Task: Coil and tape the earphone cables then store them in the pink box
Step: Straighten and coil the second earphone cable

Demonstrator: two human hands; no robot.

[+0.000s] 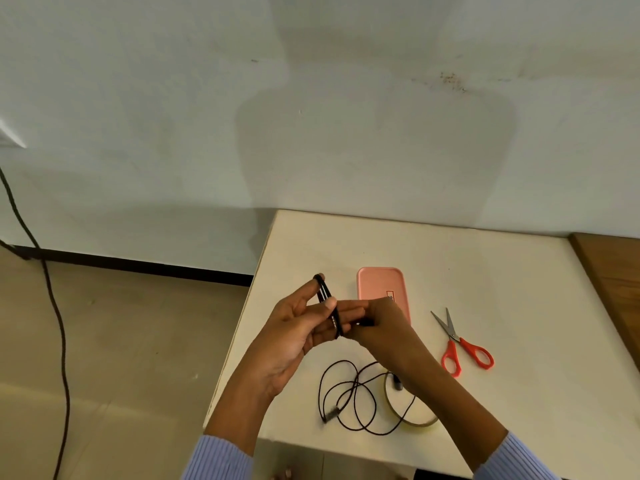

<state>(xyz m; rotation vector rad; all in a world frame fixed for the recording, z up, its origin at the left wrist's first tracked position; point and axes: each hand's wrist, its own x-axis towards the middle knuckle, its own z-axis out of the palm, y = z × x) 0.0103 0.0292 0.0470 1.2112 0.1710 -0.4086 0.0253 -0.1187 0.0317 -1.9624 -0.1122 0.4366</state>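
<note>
A black earphone cable (328,304) is wound in several loops around the straight fingers of my left hand (300,327), with the thumb pressing on the loops. My right hand (377,323) pinches the cable's end right beside those fingers. A second black earphone cable (349,396) lies loose on the white table (485,271) below my hands, partly across a roll of clear tape (412,419). The pink box (379,284) lies closed behind my right hand, its near end hidden.
Red-handled scissors (462,344) lie to the right of the pink box. The table's left edge runs close to my left hand, with tan floor beyond. A dark cord (52,299) hangs down the wall at far left. A wooden surface (613,268) borders the table's right.
</note>
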